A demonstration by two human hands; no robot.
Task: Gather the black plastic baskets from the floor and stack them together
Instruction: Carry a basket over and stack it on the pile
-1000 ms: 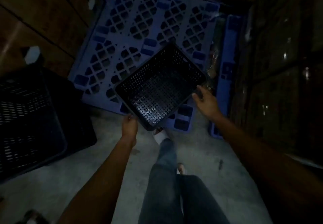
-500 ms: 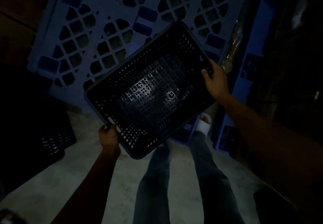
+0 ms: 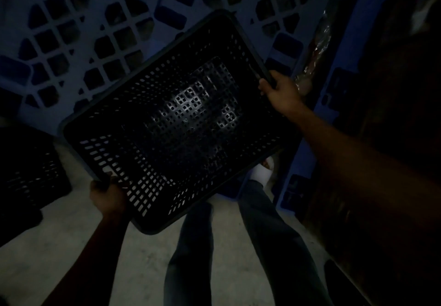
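Dim concrete floor (image 3: 59,246) and a blue pallet (image 3: 78,26) lie below. Both hands grip the black basket (image 3: 171,119): left hand (image 3: 107,197) clasping its seven-o'clock rim, right hand (image 3: 280,92) its two-o'clock rim.

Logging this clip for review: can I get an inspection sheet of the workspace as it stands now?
Surface: grey concrete floor, dimly lit.
Job's things: black basket held up, empty; more black baskets stand at left.
Clutter: crinkled plastic wrap by the pallet edge.
Grippers: left hand grips the near corner of the rim; right hand grips the far rim.
Cables: nothing seen.
Surroundings: blue plastic pallet behind; right side too dark to tell.
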